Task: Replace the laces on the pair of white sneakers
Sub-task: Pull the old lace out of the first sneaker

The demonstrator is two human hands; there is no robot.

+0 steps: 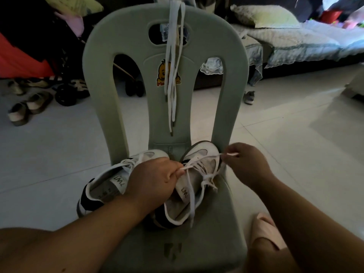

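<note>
- At lower centre, on the chair seat [212, 243], we log the sneakers [110, 184].
- Left hand [155, 178] and right hand [244, 164] each pinch the lace [190, 194] of the right-of-frame sneaker [204, 168].
- Lace judged limp, light; we would grip by its stiff tip.

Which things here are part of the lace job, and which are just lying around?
In use: left hand, right hand, lace they pinch, sneaker it threads, second sneaker, spare laces on the chair back.
Lying about: floor shoes, stroller, pillow, pink slipper.
</note>
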